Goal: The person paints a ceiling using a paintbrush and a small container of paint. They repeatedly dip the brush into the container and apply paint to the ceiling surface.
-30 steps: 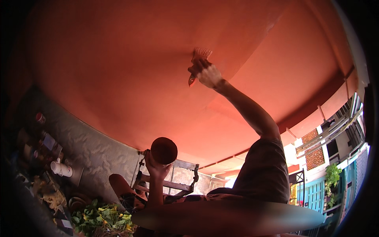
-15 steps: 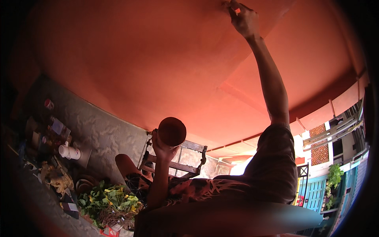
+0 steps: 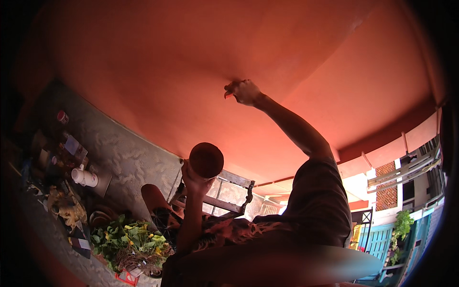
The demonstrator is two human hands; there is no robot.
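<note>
The brush [image 3: 228, 96] is gripped in the right hand [image 3: 245, 92] close to the orange-red surface [image 3: 158, 62]; its bristles are hidden. A round container [image 3: 207, 161] is held by the left hand [image 3: 195, 183].

The broad surface [image 3: 158, 76] is orange-red, the jug [image 3: 85, 177] whitish, the slatted panel [image 3: 377, 237] turquoise.

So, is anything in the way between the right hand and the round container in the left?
Nothing visible: between the right hand, closed on a red handle, and the round container in the left hand, only the red surface shows behind. The slatted frame sits lower, off that line.
</note>
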